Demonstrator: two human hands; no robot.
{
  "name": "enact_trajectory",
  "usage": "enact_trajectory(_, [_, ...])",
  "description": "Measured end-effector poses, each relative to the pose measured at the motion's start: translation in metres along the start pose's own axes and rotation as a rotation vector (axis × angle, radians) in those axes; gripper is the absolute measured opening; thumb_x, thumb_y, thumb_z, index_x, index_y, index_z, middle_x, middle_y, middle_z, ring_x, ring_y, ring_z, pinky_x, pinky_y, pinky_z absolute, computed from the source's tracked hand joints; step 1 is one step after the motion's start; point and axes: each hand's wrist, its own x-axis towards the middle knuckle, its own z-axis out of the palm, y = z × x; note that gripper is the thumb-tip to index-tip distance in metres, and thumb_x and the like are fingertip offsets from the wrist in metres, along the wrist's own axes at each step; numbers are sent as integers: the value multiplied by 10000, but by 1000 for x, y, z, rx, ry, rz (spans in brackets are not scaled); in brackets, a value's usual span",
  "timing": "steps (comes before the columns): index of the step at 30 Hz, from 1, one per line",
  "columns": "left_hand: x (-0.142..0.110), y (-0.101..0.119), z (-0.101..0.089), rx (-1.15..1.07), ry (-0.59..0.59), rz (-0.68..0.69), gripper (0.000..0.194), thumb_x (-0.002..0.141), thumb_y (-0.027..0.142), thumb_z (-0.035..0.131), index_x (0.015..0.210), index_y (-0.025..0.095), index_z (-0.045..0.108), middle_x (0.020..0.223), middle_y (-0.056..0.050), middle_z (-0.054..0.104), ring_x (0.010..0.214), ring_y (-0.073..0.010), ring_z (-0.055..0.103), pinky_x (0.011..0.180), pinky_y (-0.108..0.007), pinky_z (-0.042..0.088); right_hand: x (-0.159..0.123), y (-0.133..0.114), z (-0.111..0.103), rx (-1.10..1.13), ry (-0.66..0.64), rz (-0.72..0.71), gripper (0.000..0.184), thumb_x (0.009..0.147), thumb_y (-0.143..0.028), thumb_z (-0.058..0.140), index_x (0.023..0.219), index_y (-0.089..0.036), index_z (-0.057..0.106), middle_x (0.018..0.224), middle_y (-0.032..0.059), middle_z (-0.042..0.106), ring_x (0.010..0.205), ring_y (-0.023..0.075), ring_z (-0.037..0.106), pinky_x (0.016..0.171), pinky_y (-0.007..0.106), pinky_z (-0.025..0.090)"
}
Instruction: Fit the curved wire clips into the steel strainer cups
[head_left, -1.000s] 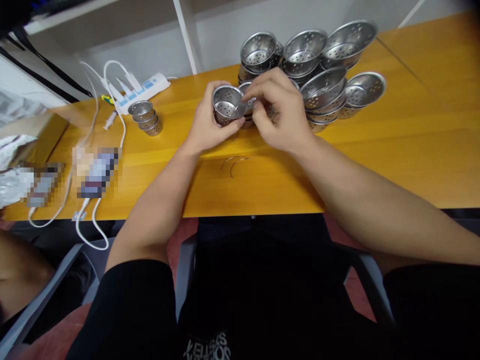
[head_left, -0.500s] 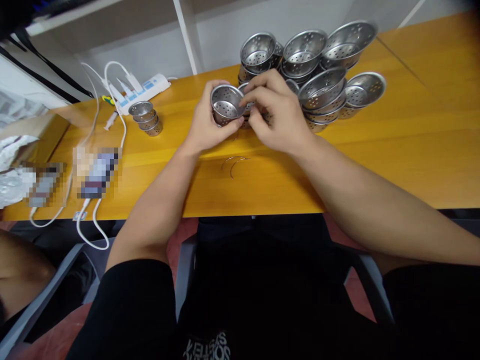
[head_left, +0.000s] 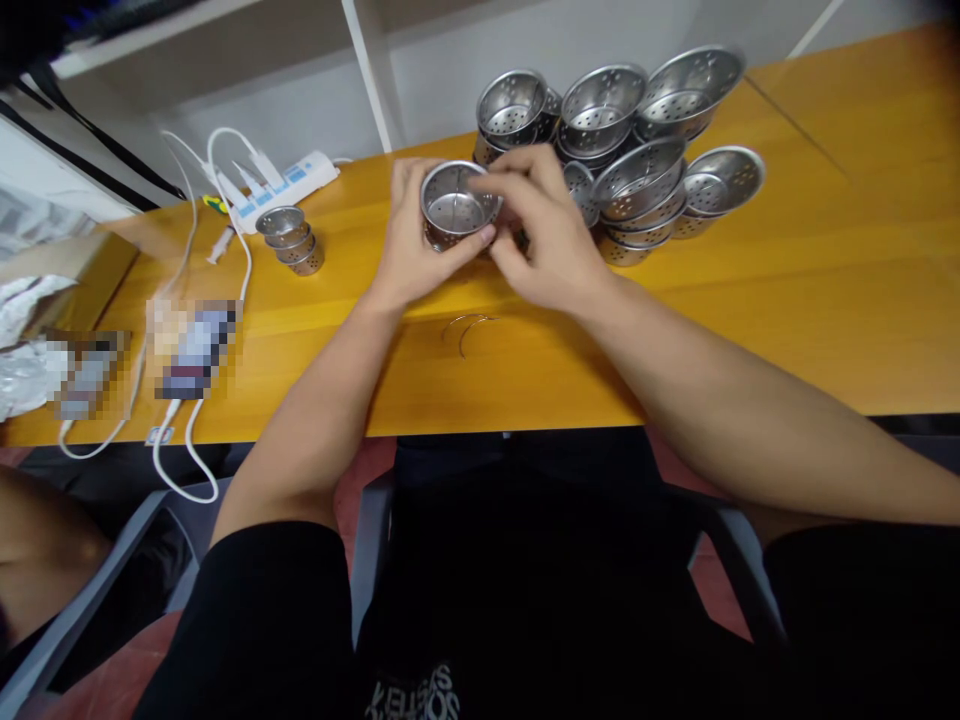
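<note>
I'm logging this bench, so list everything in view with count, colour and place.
Held cup: one, silver, left hand
Other cups: many, silver, right and behind
Small cup stack: one, silver, left
Curved wires: two, metallic, front centre
Power strip: one, white-blue, back left
Cables: several, white, left
Devices: two, blurred, left
Box: one, brown, far left
Wrapping: uncountable, silvery, far left
Straps: black, upper left, count unclear
Shelving: one, pale, back
Table: yellow-orange, centre
Chairs: at least two, grey, below
Neighbour's limb: one, bare, lower left
Left hand: one, bare, on cup
Right hand: one, bare, by cup rim
</note>
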Motion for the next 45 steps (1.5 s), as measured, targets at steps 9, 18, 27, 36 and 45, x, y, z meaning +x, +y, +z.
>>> enact_trajectory(9, [3,-10,-1,-27,141,-221,1162,854,1013,900,1822,578,427,1878,-67,612,1802,-487,496,1457,-809,509,3,4,-6,129,449,-66,362,1141,-423,714,1503,-409,733,1603,170,733,1566,485,637,1185,665,671])
enact_trajectory(18, [13,-18,35,-17,80,-62,851,1092,826,787,1841,593,456,1881,-50,629,1858,-393,552,1573,-727,499,1,-5,-3,132,365,31,371,1235,-586,549,1489,-423,764,1602,187,740,1520,509,638,1247,711,621])
enact_trajectory(27, [8,-19,42,-48,-24,-13,471,1110,716,829,1501,476,719,1663,-55,813,1692,-389,717,1536,-743,526,2,-4,-1,73,273,85,391,1202,-650,634,1476,-421,793,1467,164,828,1499,507,650,1295,749,591])
enact_trajectory(36, [7,-16,20,83,2,13,896,1056,815,888,1806,529,490,1829,-60,717,1891,-355,547,1579,-714,494,0,7,5,157,212,24,428,1222,-681,636,1534,-436,798,1555,162,797,1475,535,699,1269,771,606])
enact_trajectory(45, [-5,-47,-41,190,-238,-448,1696,495,974,1179,1854,228,492,1938,-225,604,1824,-545,540,1591,-805,390,0,14,7,113,-534,-205,331,1115,-489,843,1367,-276,872,1378,138,826,1183,376,797,1088,518,626])
